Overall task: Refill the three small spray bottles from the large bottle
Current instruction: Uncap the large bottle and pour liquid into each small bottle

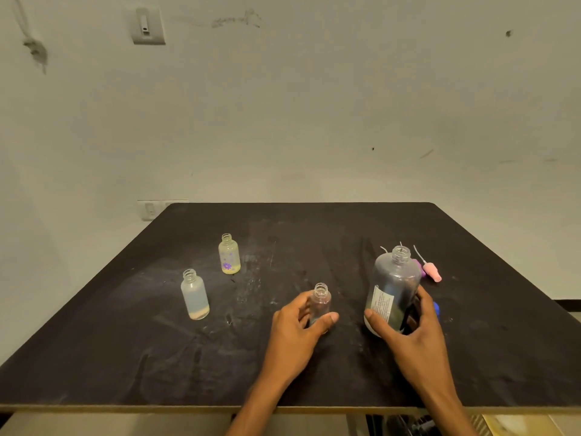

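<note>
Ahead of you a pale, scuffed wall (314,105) fills the upper half of the view, with a light switch plate (147,25) high on its left side and a second plate (150,210) low down, just past the table's far left corner. You are at a dark matte table (157,341), its top streaked with dusty smears and its near edge a bare, lighter strip.

Your right hand (418,335) is wrapped around the lower part of the large bottle (394,287), a round-shouldered clear plastic bottle with a printed label and an open threaded neck; it leans slightly and its base touches the table.

Your left hand (295,332) curls around a small clear bottle (320,305), uncapped and upright, just left of the large one.

Further left stands a frosted small bottle (195,295) with a thin layer of liquid at its bottom, and behind it a yellowish small bottle (229,254) printed with purple flowers. Both are uncapped.

Beyond the large bottle lies a pink spray cap (432,272) with its thin dip tube. A blue piece (436,307) peeks out behind your right hand; you cannot tell what it is.
</note>
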